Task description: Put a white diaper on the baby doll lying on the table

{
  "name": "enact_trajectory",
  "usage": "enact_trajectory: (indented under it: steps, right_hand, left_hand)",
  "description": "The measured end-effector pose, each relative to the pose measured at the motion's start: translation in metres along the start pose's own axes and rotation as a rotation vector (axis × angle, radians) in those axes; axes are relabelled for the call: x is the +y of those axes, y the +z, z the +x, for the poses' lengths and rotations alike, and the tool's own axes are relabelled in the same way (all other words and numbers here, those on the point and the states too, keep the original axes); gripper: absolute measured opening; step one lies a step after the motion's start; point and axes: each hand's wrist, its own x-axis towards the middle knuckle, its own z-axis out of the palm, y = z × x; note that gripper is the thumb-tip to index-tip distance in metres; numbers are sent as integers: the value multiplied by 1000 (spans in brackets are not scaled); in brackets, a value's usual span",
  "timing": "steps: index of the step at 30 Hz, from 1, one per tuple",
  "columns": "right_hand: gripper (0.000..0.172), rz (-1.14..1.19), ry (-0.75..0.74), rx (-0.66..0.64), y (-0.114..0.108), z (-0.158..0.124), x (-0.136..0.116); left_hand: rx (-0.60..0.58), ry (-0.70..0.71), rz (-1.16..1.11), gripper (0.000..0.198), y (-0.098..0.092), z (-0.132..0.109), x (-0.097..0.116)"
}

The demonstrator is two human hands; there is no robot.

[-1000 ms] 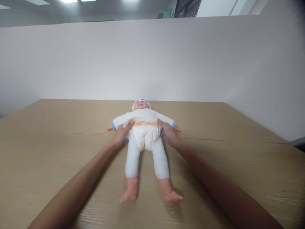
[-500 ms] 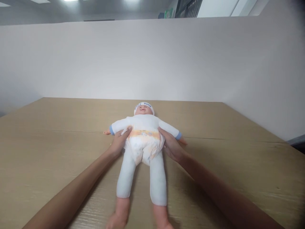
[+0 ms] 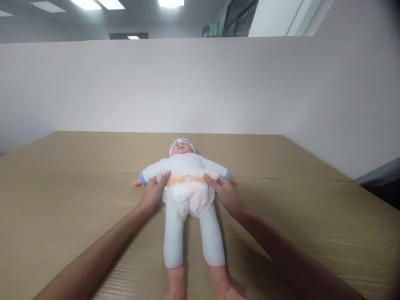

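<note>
A baby doll (image 3: 184, 162) in a white suit with blue cuffs and a lettered white headband lies on its back, head away from me, arms spread. Around its hips sits a white diaper (image 3: 189, 196) with an orange patterned waistband. My left hand (image 3: 155, 189) is closed on the diaper's left side, thumb on the front of the waistband. On the opposite side my right hand (image 3: 225, 191) grips the diaper likewise, thumb on the band's right end. The other fingers of both hands are partly hidden at the doll's sides.
The doll lies on a wide wooden table (image 3: 93, 200) with a seam running across it. A white partition (image 3: 162, 87) rises behind the table and along its right side. A dark object (image 3: 383, 183) stands beyond the right edge.
The doll's legs have swung to the right and its head a little to the left. Both hands have stayed at the diaper's sides. The camera view has tilted up slightly.
</note>
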Motion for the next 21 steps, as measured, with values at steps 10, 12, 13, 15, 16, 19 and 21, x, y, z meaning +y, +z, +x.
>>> enact_trajectory:
  steps: [10, 12, 13, 15, 16, 19, 21]
  right_hand:
    - [52, -8, -8, -37, 13, 15, 0]
    - [55, 8, 34, -64, 13, 20, 7]
    - [57, 16, 53, -74, 12, 22, 11]
    - [59, 31, 78, -80, 10, 25, 18]
    - [61, 34, 83, -76, 9, 26, 21]
    - [61, 19, 77, -54, 7, 26, 25]
    - [60, -3, 68, -44, 7, 25, 25]
  left_hand:
    - [-1, 39, 32, 59, -13, 10, 1]
    - [-11, 31, 30, 61, -15, 12, -2]
    - [-18, 26, 34, 62, -16, 12, -3]
    - [-32, 19, 49, 61, -17, 13, -5]
    - [-38, 19, 61, 61, -16, 13, -5]
    - [-48, 28, 126, 56, -15, 12, -5]
    - [-43, 50, 198, 53, -16, 11, -3]
